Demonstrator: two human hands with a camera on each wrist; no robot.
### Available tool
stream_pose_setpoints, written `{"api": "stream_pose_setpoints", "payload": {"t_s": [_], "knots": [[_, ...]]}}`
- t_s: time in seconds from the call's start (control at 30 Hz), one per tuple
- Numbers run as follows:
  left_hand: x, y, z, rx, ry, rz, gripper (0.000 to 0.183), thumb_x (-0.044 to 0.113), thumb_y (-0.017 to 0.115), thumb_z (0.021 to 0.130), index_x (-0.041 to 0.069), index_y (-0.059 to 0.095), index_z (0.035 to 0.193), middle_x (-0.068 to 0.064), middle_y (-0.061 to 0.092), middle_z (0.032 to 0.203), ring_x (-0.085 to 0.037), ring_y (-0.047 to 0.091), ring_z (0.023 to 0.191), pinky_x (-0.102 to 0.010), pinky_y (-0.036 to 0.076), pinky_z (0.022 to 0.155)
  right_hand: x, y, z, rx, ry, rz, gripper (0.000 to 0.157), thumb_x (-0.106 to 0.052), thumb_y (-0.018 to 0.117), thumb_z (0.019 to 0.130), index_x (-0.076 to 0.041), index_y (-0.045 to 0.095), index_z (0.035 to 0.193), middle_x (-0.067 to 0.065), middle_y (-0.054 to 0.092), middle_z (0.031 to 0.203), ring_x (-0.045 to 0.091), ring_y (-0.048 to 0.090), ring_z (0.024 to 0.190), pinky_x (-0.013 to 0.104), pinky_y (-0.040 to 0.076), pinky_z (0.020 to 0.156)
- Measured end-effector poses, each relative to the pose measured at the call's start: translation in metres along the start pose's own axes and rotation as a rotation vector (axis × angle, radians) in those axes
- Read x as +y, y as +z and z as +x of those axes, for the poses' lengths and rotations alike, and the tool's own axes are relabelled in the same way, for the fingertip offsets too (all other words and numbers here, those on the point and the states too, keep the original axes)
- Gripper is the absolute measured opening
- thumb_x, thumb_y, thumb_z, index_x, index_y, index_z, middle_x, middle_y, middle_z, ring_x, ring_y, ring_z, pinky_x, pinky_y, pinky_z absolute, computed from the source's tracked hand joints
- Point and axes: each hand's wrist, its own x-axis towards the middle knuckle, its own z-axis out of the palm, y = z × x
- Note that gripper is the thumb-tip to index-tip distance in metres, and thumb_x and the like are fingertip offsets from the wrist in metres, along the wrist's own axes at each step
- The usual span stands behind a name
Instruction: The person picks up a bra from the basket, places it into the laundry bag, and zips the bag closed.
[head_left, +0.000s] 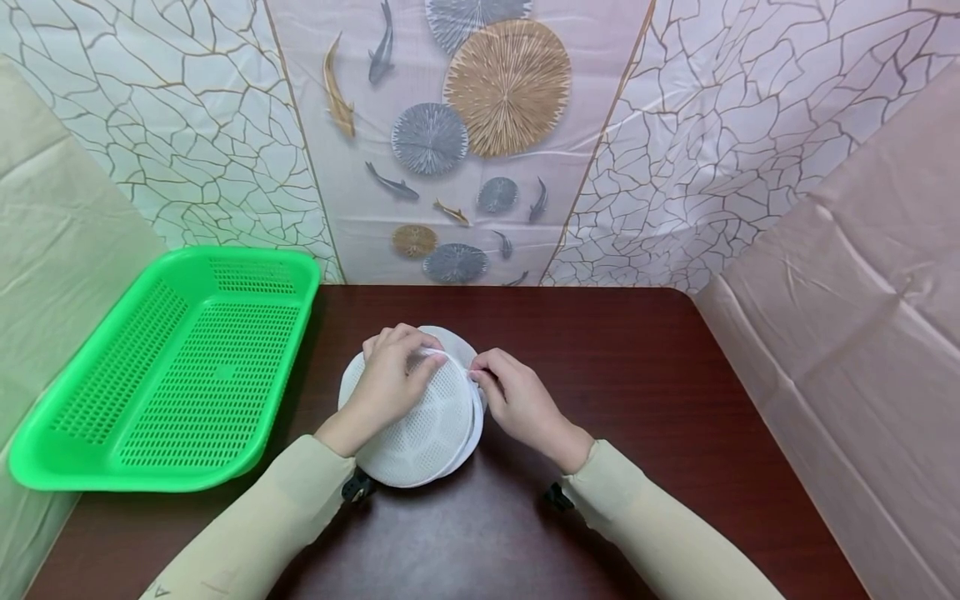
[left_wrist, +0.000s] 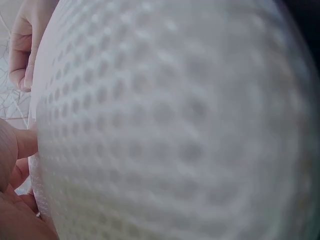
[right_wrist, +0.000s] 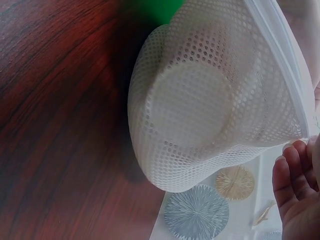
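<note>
A round white mesh laundry bag [head_left: 423, 429] is between my hands over the table. My left hand [head_left: 390, 371] grips its upper left side, the thumb on the near face and the other fingers reaching behind. At the bag's right edge, my right hand [head_left: 517, 404] pinches with thumb and forefinger at the zipper end. In the right wrist view, the white zipper [right_wrist: 280, 52] curves along the rim to those fingers, and a round mesh panel [right_wrist: 192, 105] shows on the bag's side. The bag's mesh fills most of the left wrist view, blurred by closeness.
A green plastic basket [head_left: 281, 417] with slotted sides stands at the left of the dark red wooden table [head_left: 637, 375]. Behind the table hangs a patterned cloth [head_left: 360, 217] with fish and round motifs. Plain beige cloth [head_left: 847, 333] borders the right side.
</note>
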Motion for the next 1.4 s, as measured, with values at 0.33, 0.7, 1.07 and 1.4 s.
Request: {"api": "stream_pose_setpoints", "payload": {"t_s": [0.33, 0.7, 1.07, 1.4], "knots": [[-0.0002, 0.0004, 0.0004, 0.041, -0.037, -0.004, 0.009, 0.019, 0.071, 0.088, 0.014, 0.069, 0.096, 0.002, 0.057, 0.092, -0.018, 0.048, 0.088, -0.045, 0.024, 0.093, 0.0012, -0.0002, -0.0009, -0.002, -0.004, 0.008, 0.006, -0.013, 0.058, 0.098, -0.008, 0.060, 0.097, -0.004, 0.055, 0.090, 0.008, 0.051, 0.079, 0.025, 0.045, 0.070], [-0.0010, 0.0008, 0.0016, 0.093, -0.074, 0.006, 0.013, 0.021, 0.072, 0.088, 0.012, 0.071, 0.097, 0.000, 0.059, 0.093, -0.019, 0.049, 0.087, -0.045, 0.025, 0.088, 0.0014, -0.0003, -0.0019, 0.007, -0.006, 0.001, 0.005, -0.007, 0.062, 0.094, -0.009, 0.060, 0.097, -0.004, 0.055, 0.088, 0.008, 0.051, 0.077, 0.025, 0.045, 0.068], [-0.0031, 0.0005, 0.0036, 0.106, -0.109, 0.012, 0.014, 0.024, 0.071, 0.089, 0.012, 0.070, 0.097, -0.002, 0.060, 0.096, -0.020, 0.051, 0.092, -0.046, 0.022, 0.091, 0.0012, -0.0020, -0.0032, -0.016, 0.017, -0.012, 0.006, -0.008, 0.062, 0.094, -0.012, 0.060, 0.099, -0.005, 0.055, 0.089, 0.007, 0.050, 0.077, 0.024, 0.045, 0.067], [-0.0020, -0.0039, 0.0042, 0.125, -0.152, -0.008, 0.012, 0.022, 0.069, 0.090, 0.012, 0.068, 0.097, -0.003, 0.059, 0.098, -0.023, 0.051, 0.095, -0.048, 0.020, 0.093, 0.0014, -0.0032, -0.0052, -0.011, 0.016, -0.011, 0.005, -0.010, 0.063, 0.094, -0.012, 0.060, 0.097, -0.006, 0.055, 0.088, 0.007, 0.051, 0.078, 0.025, 0.046, 0.068]]}}
